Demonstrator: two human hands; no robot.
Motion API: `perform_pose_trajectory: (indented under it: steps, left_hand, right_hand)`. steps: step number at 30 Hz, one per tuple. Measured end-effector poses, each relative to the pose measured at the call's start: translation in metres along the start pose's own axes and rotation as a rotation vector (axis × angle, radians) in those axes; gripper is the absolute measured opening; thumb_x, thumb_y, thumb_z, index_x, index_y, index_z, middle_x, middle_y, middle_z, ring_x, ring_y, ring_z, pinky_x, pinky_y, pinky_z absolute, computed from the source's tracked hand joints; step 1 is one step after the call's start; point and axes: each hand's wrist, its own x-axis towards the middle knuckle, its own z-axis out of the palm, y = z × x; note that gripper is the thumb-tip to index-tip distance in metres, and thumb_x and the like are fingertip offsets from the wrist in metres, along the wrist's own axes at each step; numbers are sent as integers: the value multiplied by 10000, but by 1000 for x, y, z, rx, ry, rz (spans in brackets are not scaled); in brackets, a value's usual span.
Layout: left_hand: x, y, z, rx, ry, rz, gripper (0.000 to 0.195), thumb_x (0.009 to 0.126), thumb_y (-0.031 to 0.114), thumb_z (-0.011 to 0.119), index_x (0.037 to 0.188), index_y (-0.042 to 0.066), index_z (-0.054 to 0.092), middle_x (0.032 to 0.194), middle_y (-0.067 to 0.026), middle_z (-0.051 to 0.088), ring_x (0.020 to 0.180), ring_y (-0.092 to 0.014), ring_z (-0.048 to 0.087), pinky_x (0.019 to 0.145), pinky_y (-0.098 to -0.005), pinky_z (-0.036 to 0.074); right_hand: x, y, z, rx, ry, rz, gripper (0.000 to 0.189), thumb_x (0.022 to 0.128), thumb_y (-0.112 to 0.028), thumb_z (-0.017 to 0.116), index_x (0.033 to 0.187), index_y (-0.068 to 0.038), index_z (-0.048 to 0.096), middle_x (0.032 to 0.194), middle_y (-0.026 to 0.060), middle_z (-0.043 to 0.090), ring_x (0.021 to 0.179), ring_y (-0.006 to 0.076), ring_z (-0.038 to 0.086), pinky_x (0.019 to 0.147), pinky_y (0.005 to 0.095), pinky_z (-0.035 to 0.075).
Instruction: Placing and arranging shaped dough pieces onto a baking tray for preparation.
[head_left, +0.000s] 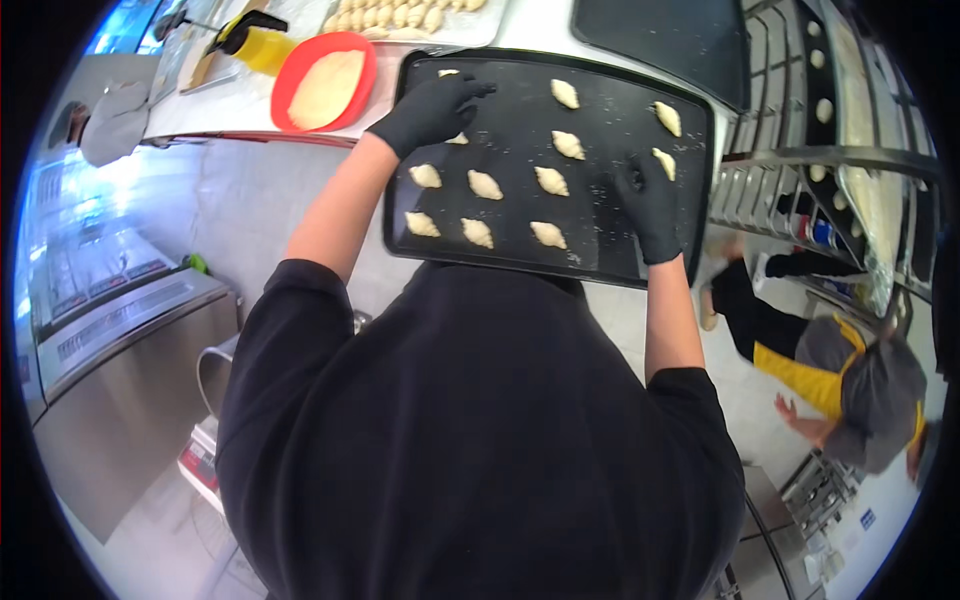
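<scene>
A black baking tray (510, 214) lies before me, its near edge close to my body. Small rolled, croissant-shaped dough pieces (552, 181) sit spaced apart on it, with white flecks scattered around them. My left hand (435, 112), in a black glove, hovers over the tray's far left with its fingers apart, partly hiding a dough piece (457, 139). On the tray's right side is my black-gloved right hand (651, 199), fingers curled, close to another dough piece (665, 163) that it partly covers. Whether those fingers grip anything is hidden.
Left of the tray stands a red bowl (364, 82) of pale crumbly or powdery stuff, beside a yellow spray bottle (266, 51). Behind are a tray of rolled dough (405, 15) and another dark tray (664, 45). A rack (817, 159) and a person (847, 375) are at right.
</scene>
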Motion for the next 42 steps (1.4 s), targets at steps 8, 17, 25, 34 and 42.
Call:
perform_pose_trajectory:
  steps: [8, 17, 25, 34, 42]
  left_hand:
    - [-108, -13, 7, 175, -183, -103, 486, 811, 95, 721, 1292, 132, 670, 1233, -112, 690, 1030, -340, 669, 897, -430, 551]
    - [-103, -24, 31, 54, -342, -138, 458, 764, 93, 755, 1215, 128, 680, 1209, -87, 689, 1025, -321, 669, 884, -398, 546]
    - [-92, -34, 68, -47, -346, -60, 425, 763, 88, 756, 1181, 129, 693, 1174, -83, 687, 1009, -316, 665, 881, -391, 540]
    - [-96, -23, 61, 46, -245, 138, 385, 754, 90, 767, 1135, 100, 712, 1201, -83, 681, 995, -314, 663, 886, -386, 536]
    - [-96, -17, 64, 79, -248, 124, 434, 746, 90, 777, 1174, 82, 704, 1241, -87, 677, 1026, -310, 670, 900, -385, 536]
  right_hand:
    - [-22, -112, 60, 11, -231, -218, 258, 840, -233, 722, 986, -22, 696, 963, 155, 685, 830, 350, 639, 777, 417, 524]
    - [-7, -130, 144, 39, -306, -246, 285, 884, -205, 676, 1070, 11, 693, 1052, 186, 711, 886, 354, 669, 818, 421, 536]
    - [-8, -126, 136, 371, -506, 19, 287, 939, -193, 625, 1124, 18, 684, 1091, 186, 721, 928, 324, 673, 838, 414, 538]
    - [-20, -121, 132, 455, -374, -35, 288, 912, -196, 652, 1117, 2, 692, 1047, 160, 715, 904, 303, 668, 829, 407, 532]
    - [-25, -121, 100, 147, -158, -86, 281, 879, -190, 695, 1103, -22, 705, 1006, 148, 706, 891, 310, 661, 816, 403, 533]
